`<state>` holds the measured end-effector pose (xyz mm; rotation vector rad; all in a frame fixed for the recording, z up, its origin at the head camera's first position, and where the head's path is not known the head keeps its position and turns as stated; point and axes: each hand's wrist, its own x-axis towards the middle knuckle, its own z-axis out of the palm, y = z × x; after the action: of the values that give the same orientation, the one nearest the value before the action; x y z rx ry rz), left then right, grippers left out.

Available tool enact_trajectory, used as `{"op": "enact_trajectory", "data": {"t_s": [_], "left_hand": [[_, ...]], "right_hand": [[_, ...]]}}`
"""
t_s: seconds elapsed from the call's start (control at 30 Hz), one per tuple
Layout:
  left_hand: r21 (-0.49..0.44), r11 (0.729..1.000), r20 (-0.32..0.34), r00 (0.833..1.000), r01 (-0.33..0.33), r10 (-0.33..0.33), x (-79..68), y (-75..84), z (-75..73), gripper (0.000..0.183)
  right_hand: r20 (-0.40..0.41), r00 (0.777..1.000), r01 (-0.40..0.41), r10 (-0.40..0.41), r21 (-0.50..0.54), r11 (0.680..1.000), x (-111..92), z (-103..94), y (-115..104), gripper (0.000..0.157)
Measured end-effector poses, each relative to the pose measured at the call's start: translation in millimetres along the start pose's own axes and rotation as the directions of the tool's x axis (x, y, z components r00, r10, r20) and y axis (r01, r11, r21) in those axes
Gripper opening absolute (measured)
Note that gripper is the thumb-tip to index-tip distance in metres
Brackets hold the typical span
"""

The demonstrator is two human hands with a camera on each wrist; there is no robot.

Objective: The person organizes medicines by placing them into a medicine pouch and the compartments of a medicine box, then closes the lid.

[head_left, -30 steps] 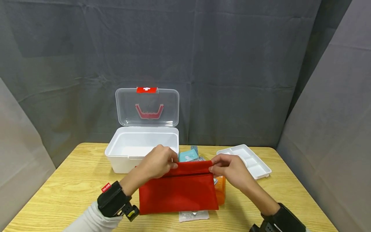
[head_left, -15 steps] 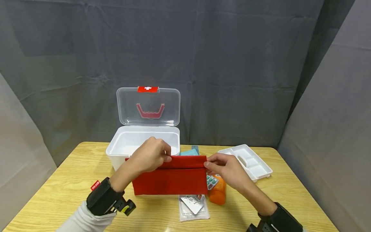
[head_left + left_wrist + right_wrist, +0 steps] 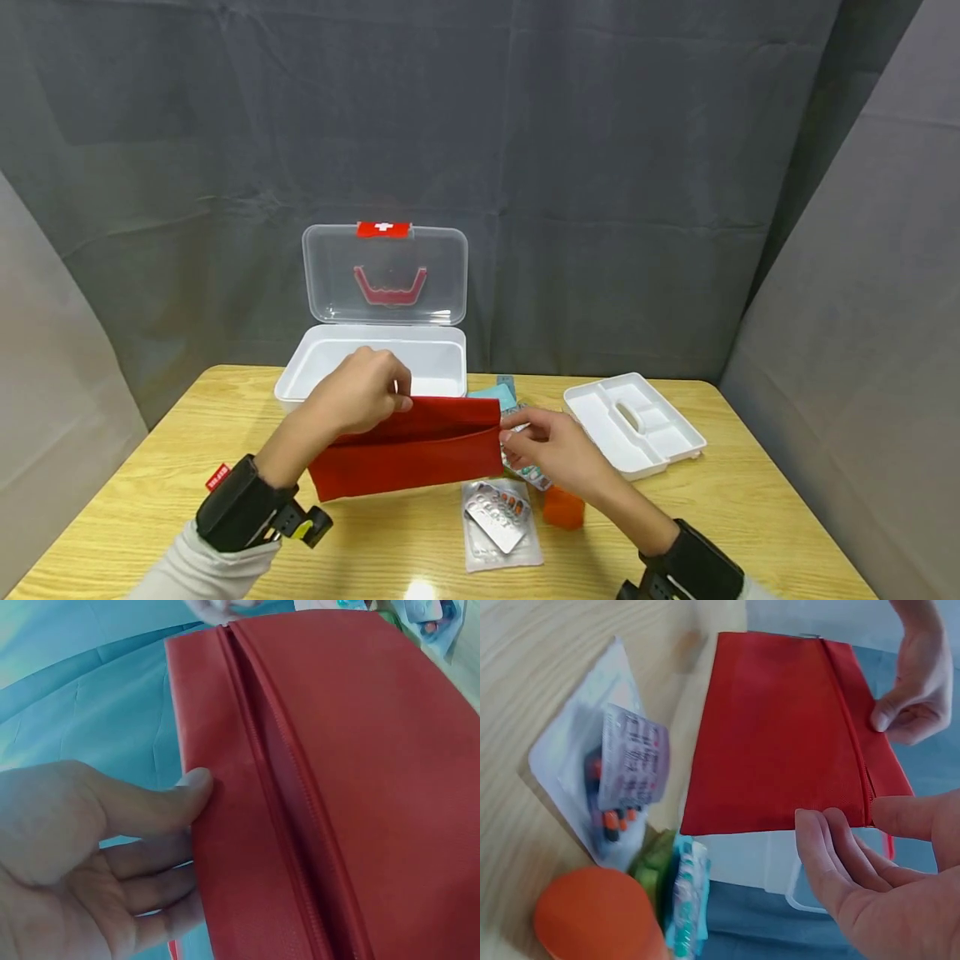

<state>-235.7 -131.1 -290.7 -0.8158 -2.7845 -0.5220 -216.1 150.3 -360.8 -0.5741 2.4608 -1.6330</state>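
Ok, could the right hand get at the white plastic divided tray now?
Probably yes: the tray lies near the right hand with nothing visible covering it, though that hand is at the edge of the red fabric pouch.

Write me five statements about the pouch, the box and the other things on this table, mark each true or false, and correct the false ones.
1. The left hand grips the red pouch by its edge. True.
2. The pouch is zipped fully closed. False: its zipper gapes open in the left wrist view.
3. In the head view, the white tray lies to the right of the white box. True.
4. The box is shut. False: its clear lid stands raised.
5. The orange container is on the table, outside the box. True.
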Motion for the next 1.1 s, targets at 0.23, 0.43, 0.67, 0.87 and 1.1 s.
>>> {"op": "enact_trajectory", "data": {"t_s": [0.23, 0.43, 0.67, 0.87, 1.1], "left_hand": [[0.031, 0.999, 0.023, 1.000, 0.019, -0.019, -1.9, -3.8, -5.4, 0.014], [0.062, 0.997, 0.015, 0.999, 0.045, -0.046, -6.6, -8.7, -7.7, 0.014], [0.085, 0.994, 0.070, 0.994, 0.073, -0.079, -9.6, -7.7, -7.9, 0.016], [0.115, 0.989, 0.127, 0.986, 0.098, -0.112, -9.9, -3.9, -6.9, 0.016], [0.100, 0.994, 0.163, 0.984, 0.051, -0.067, -6.6, -3.0, -4.7, 0.017]], "right_hand": [[0.018, 0.999, -0.040, 0.040, -0.024, 0.999, -0.4, 12.3, 6.5, 0.034], [0.035, 0.998, -0.054, 0.055, -0.027, 0.998, -0.9, 17.1, 9.6, 0.036], [0.049, 0.997, -0.063, 0.064, -0.020, 0.998, 0.6, 20.3, 12.6, 0.034], [0.054, 0.997, -0.060, 0.061, -0.014, 0.998, 1.4, 24.6, 13.9, 0.032], [0.058, 0.995, -0.077, 0.077, 0.003, 0.997, 1.9, 27.4, 16.3, 0.031]]}}
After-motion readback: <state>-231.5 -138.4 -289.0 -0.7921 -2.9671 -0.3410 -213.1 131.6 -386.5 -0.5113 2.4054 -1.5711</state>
